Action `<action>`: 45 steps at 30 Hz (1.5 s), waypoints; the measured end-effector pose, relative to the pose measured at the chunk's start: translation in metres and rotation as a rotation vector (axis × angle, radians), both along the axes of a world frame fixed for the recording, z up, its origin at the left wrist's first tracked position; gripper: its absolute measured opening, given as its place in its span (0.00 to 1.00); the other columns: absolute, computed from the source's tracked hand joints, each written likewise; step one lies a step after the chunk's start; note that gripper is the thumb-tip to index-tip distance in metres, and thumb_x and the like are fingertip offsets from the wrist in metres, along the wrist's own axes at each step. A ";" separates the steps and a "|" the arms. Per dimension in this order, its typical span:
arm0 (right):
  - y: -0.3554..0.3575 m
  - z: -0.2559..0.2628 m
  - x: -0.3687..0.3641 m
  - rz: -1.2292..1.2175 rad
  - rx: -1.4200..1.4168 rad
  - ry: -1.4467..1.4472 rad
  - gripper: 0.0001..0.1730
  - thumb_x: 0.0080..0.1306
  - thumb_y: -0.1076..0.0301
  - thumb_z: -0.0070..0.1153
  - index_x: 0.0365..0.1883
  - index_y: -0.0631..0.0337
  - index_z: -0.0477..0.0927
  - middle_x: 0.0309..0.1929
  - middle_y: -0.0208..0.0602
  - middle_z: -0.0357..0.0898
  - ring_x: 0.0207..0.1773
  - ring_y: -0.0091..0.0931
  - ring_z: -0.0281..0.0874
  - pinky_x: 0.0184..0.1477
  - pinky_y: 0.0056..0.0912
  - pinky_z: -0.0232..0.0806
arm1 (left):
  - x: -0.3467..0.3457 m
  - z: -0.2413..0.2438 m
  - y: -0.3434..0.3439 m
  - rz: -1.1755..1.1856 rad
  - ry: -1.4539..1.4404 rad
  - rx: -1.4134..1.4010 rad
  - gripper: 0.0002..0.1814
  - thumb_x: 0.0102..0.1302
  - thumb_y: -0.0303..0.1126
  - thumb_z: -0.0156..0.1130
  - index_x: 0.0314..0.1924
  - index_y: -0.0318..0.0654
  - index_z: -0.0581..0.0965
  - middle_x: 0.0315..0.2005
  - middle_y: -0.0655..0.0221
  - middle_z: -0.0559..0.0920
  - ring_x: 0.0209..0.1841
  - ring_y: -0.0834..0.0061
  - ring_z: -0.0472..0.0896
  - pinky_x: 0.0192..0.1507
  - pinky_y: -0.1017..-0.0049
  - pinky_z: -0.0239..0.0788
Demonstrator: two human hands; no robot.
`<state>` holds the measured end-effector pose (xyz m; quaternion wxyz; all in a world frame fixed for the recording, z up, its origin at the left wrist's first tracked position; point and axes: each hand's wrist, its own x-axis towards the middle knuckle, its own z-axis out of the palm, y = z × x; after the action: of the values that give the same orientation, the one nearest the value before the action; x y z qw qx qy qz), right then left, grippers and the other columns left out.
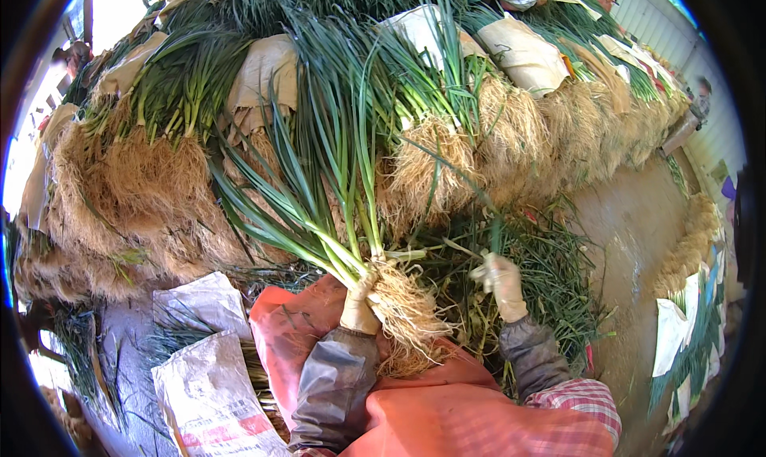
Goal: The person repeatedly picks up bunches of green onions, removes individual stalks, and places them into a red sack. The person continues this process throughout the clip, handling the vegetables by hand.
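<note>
My left hand [361, 298], in a pale glove, is closed around the lower stalks of a bunch of long green onions [353, 235] above my lap. Their pale, tangled roots [410, 313] spill to the right of the hand, over an orange-red apron [443, 421]. The long green leaves fan upward, away from me. My right hand [501, 280], also gloved, is raised to the right of the bunch, with a blurred green leaf [496, 232] at its fingertips. Whether the fingers hold that leaf I cannot tell. Below the right hand lies a heap of loose green leaves [556, 277].
A long pile of rooted onion bundles [155, 175] curves across in front, partly covered by beige sacks [520, 53]. White woven sacks [215, 391] bearing print lie at the left. More bundles lie at the far right beyond a wet floor [634, 235]. Several people are in the background.
</note>
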<state>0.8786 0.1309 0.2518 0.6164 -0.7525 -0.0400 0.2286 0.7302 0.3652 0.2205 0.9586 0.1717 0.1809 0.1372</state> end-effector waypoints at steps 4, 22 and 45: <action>0.010 0.004 0.012 0.638 -0.633 -0.408 0.32 0.69 0.40 0.54 0.54 0.59 0.82 0.43 0.49 0.85 0.36 0.38 0.84 0.42 0.40 0.75 | -0.002 0.002 -0.004 -0.038 -0.080 0.097 0.29 0.68 0.37 0.61 0.65 0.31 0.69 0.54 0.54 0.80 0.53 0.63 0.80 0.57 0.63 0.74; 0.011 0.008 -0.002 0.955 -0.553 -0.660 0.20 0.65 0.63 0.63 0.56 0.52 0.81 0.29 0.41 0.83 0.30 0.31 0.84 0.36 0.32 0.74 | 0.001 -0.003 -0.002 -0.036 0.125 0.119 0.25 0.70 0.43 0.58 0.57 0.29 0.73 0.45 0.53 0.83 0.46 0.58 0.83 0.53 0.58 0.77; 0.177 0.077 0.118 0.456 -0.641 -1.264 0.29 0.72 0.58 0.55 0.70 0.52 0.68 0.47 0.36 0.80 0.47 0.27 0.76 0.61 0.39 0.69 | 0.002 0.002 -0.006 0.017 -0.150 0.176 0.31 0.62 0.38 0.68 0.63 0.37 0.70 0.51 0.65 0.80 0.51 0.67 0.79 0.60 0.63 0.71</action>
<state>0.9965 0.3076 0.3290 0.1633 -0.8564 -0.4736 -0.1251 0.7318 0.3595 0.2223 0.9495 0.2428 0.0976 0.1732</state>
